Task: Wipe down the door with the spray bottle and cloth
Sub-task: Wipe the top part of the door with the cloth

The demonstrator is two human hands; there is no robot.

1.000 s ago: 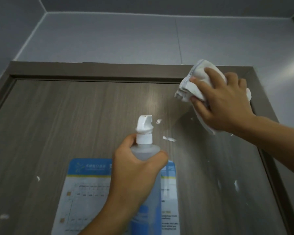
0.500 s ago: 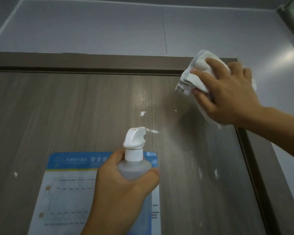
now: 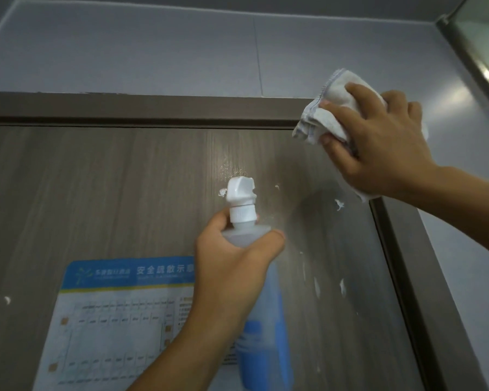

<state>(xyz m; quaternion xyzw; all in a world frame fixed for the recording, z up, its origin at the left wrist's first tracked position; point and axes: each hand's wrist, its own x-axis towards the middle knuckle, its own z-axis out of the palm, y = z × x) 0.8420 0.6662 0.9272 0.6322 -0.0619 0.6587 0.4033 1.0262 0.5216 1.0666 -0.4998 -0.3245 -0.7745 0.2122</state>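
Observation:
The grey-brown wood-grain door (image 3: 96,187) fills the lower view. My left hand (image 3: 232,266) grips the neck of a clear spray bottle (image 3: 242,204) with a white nozzle and blue label, held upright in front of the door's middle. My right hand (image 3: 378,148) holds a bunched white cloth (image 3: 322,114) against the door's upper right corner, over the frame. Small white foam flecks (image 3: 338,205) dot the door below the cloth, and wet droplets glisten above the nozzle.
A blue and white printed notice (image 3: 119,314) is stuck on the door at lower left. The dark door frame (image 3: 141,108) runs along the top and down the right side. Grey wall panels (image 3: 181,49) lie above, and a glass partition edge (image 3: 480,52) is at upper right.
The spray bottle and my left hand have shifted right and slightly up toward the foam spots. My right hand with the cloth moved up and right onto the door's top corner.

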